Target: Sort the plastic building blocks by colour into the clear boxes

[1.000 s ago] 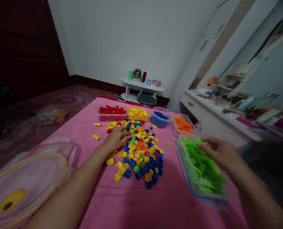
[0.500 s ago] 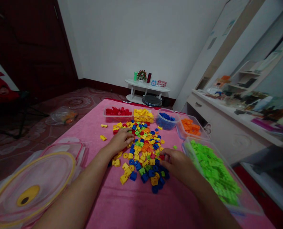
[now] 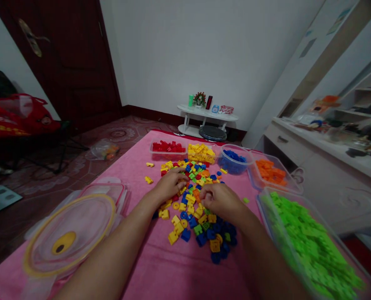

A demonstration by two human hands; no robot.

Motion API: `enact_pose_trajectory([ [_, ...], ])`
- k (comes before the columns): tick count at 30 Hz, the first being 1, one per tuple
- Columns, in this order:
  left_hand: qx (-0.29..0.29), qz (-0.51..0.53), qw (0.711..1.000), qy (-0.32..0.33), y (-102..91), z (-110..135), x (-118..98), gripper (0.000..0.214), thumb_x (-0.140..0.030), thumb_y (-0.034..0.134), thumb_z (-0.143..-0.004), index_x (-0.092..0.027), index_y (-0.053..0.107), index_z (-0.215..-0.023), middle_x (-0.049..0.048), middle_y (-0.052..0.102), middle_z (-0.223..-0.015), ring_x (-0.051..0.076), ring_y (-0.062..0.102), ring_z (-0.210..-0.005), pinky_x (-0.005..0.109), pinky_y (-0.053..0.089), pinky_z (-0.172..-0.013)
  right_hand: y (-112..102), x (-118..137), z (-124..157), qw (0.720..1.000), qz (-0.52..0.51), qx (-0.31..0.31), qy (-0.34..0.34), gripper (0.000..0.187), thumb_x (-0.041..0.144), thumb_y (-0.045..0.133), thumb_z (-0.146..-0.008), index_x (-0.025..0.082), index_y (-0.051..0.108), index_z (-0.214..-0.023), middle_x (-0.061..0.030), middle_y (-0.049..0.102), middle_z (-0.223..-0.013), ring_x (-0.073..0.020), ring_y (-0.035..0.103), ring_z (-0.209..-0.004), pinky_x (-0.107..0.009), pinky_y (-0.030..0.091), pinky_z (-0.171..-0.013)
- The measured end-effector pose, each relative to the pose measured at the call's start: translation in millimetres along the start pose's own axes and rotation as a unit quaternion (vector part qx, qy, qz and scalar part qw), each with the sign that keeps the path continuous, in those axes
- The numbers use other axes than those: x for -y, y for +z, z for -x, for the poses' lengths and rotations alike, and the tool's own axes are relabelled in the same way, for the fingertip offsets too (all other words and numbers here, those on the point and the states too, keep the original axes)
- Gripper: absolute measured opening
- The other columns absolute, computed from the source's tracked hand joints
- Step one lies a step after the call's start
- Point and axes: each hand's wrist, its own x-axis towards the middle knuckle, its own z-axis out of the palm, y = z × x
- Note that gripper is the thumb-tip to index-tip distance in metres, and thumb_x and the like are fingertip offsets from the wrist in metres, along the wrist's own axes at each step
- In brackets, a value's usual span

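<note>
A mixed pile of toy building bricks (image 3: 190,200) in yellow, blue, red, green and orange is spread over the middle of a pink cloth. My left hand (image 3: 170,184) rests on the pile's left side, fingers stretched out and slightly apart over the bricks. Over the right side is my right hand (image 3: 221,200), its fingers curled in beside some orange bricks (image 3: 197,195). Whatever those fingertips may hold is hidden. Blue bricks (image 3: 224,250) crowd the near right end of the pile, close under my right wrist.
Along the far edge stand containers of red bricks (image 3: 169,146), yellow bricks (image 3: 200,153) and blue bricks (image 3: 234,156). Orange bricks (image 3: 270,173) and green bricks (image 3: 310,237) fill tubs on the right. Clear lids (image 3: 88,233) lie at left. A dresser (image 3: 300,137) stands beyond the tubs.
The view has swung left, so everything sits further right in it. My right hand has moved from near a red brick to the orange bricks, its fingers more curled. My left hand stays on the pile.
</note>
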Motion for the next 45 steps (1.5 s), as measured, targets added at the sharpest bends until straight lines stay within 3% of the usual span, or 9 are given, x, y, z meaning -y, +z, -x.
enact_pose_trajectory([
  [5, 0.029, 0.05, 0.997, 0.055, -7.8, -3, -44, 0.024, -0.038, 0.063, -0.076, -0.022, 0.07, -0.092, 0.0059, 0.06, -0.108, 0.02, 0.055, -0.1, 0.033, 0.041, -0.091, -1, -19, 13, 0.981, -0.064, 0.18, -0.035, 0.007, 0.026, 0.065, -0.063, 0.021, 0.067, -0.066, 0.0047, 0.062, -0.055, -0.009, 0.051, -0.049, -0.019, 0.028, -0.046],
  [10, 0.139, 0.044, 0.982, 0.121, 5.8, 4, -73, 0.05, -0.042, 0.08, -0.053, -0.022, 0.066, -0.097, 0.0049, 0.058, -0.103, 0.022, 0.052, -0.097, 0.03, 0.043, -0.082, -3, -34, 14, 0.99, 0.072, 0.119, 0.002, 0.013, 0.029, 0.075, -0.051, 0.023, 0.065, -0.056, 0.0053, 0.059, -0.054, -0.009, 0.047, -0.049, -0.021, 0.024, -0.046],
  [14, 0.155, -0.01, 0.984, 0.085, 9.4, 2, -66, 0.022, -0.026, 0.074, -0.062, -0.02, 0.067, -0.081, 0.0048, 0.058, -0.097, 0.02, 0.053, -0.092, 0.027, 0.043, -0.075, -16, -42, 15, 0.982, 0.144, 0.07, 0.096, 0.01, 0.025, 0.071, -0.054, 0.022, 0.064, -0.06, 0.0015, 0.062, -0.062, -0.0109, 0.051, -0.053, -0.022, 0.026, -0.047],
  [20, 0.129, -0.121, 0.984, 0.001, -20.6, 3, -72, 0.013, -0.017, 0.065, -0.065, -0.018, 0.069, -0.077, 0.0072, 0.061, -0.097, 0.021, 0.055, -0.095, 0.027, 0.042, -0.075, -31, -36, 38, 0.98, 0.092, 0.16, 0.068, 0.012, 0.017, 0.066, -0.058, 0.019, 0.066, -0.07, 0.0008, 0.061, -0.062, -0.0099, 0.054, -0.056, -0.02, 0.03, -0.05],
  [28, 0.373, -0.195, 0.906, -0.03, -29.0, 11, -140, 0.035, -0.023, 0.078, -0.054, -0.023, 0.072, -0.088, 0.0071, 0.069, -0.088, 0.026, 0.063, -0.081, 0.028, 0.044, -0.063, -6, -20, 51, 0.975, 0.166, 0.142, 0.047, 0.013, 0.017, 0.067, -0.054, 0.017, 0.065, -0.067, -0.0034, 0.06, -0.065, -0.0133, 0.052, -0.057, -0.023, 0.027, -0.049],
  [36, 0.182, 0.101, 0.971, -0.119, -13.8, 6, -106, 0.007, -0.016, 0.065, -0.061, -0.014, 0.065, -0.068, 0.0025, 0.058, -0.057, 0.017, 0.058, -0.059, 0.025, 0.044, -0.056, -25, -17, 39, 0.999, -0.046, -0.022, 0.005, 0.006, 0.02, 0.059, -0.064, 0.017, 0.059, -0.069, 0.0012, 0.057, -0.06, -0.0088, 0.048, -0.052, -0.02, 0.031, -0.048],
  [38, 0.142, 0.312, 0.917, -0.205, -9.6, 1, -94, 0.02, -0.019, 0.057, -0.071, -0.014, 0.063, -0.089, 0.0016, 0.059, -0.06, 0.014, 0.059, -0.056, 0.023, 0.046, -0.055, -23, -10, 30, 0.984, -0.157, -0.088, 0.0, 0.015, 0.025, 0.06, -0.067, 0.016, 0.06, -0.079, 0.0014, 0.058, -0.063, -0.0085, 0.048, -0.051, -0.019, 0.033, -0.047],
  [41, 0.134, 0.564, 0.76, -0.293, -6.7, -5, -82, 0.035, -0.018, 0.052, -0.074, -0.013, 0.055, -0.109, 0.0061, 0.064, -0.077, 0.015, 0.064, -0.066, 0.023, 0.051, -0.059, -18, -3, 22, 0.957, -0.235, -0.169, -0.027, 0.025, 0.029, 0.058, -0.072, 0.017, 0.06, -0.093, 0.0002, 0.062, -0.072, -0.0084, 0.051, -0.052, -0.02, 0.036, -0.048],
  [45, 0.13, 0.665, 0.648, -0.348, -5.5, -9, -70, 0.028, -0.023, 0.048, -0.076, -0.01, 0.059, -0.098, 0.0082, 0.064, -0.076, 0.01, 0.059, -0.059, 0.015, 0.045, -0.047, -11, -6, 27, 0.993, -0.057, -0.089, -0.057, 0.013, 0.02, 0.056, -0.072, 0.021, 0.067, -0.079, -0.0008, 0.067, -0.076, -0.0118, 0.058, -0.065, -0.022, 0.038, -0.057],
])
